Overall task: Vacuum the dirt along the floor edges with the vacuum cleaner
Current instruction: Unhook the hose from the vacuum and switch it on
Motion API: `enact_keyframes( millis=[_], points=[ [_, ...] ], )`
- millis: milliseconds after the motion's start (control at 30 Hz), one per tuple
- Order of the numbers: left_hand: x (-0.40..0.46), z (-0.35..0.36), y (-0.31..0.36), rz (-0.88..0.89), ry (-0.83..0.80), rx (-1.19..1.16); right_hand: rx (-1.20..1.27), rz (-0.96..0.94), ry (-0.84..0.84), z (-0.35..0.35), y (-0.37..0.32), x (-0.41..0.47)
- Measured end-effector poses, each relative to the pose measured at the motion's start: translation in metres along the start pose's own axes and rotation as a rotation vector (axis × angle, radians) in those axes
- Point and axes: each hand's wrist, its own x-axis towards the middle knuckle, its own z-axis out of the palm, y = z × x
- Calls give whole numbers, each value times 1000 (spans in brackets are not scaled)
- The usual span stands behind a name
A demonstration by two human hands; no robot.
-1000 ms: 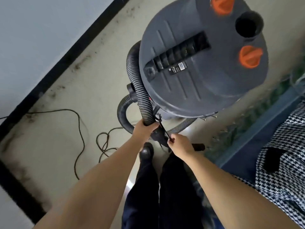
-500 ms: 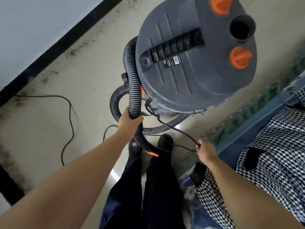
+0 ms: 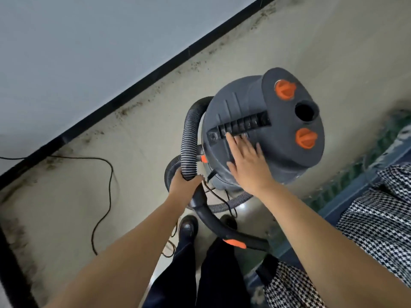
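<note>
Person stands over the vacuum cleaner beside a dirty floor edge.

The left hand grips the ribbed hose at the vacuum cleaner's left side; the right hand lies flat, fingers spread, on its grey lid below the handle slot. Left of the vacuum cleaner, bare floor runs to the black skirting, where dirt lines the edge. A black cable loops across that floor. On the vacuum cleaner's right, a checked cloth crowds close.
</note>
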Motion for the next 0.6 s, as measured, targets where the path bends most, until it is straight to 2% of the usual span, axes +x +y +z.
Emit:
enact_keyframes(
  millis=[67,200,367,467,600],
  points=[
    [2,-22,21,72,-4,44,-52,23,-142,12,6,0],
    [9,-66,67,128,-36,205,-34,22,-232,5,5,1],
    [16,-91,140,185,-81,240,46,142,-366,-33,-8,-2],
    [18,-86,196,304,-120,320,162,220,-298,-62,-9,-5],
    [15,-66,283,565,-205,495,208,360,-55,-107,24,-2]
  ],
)
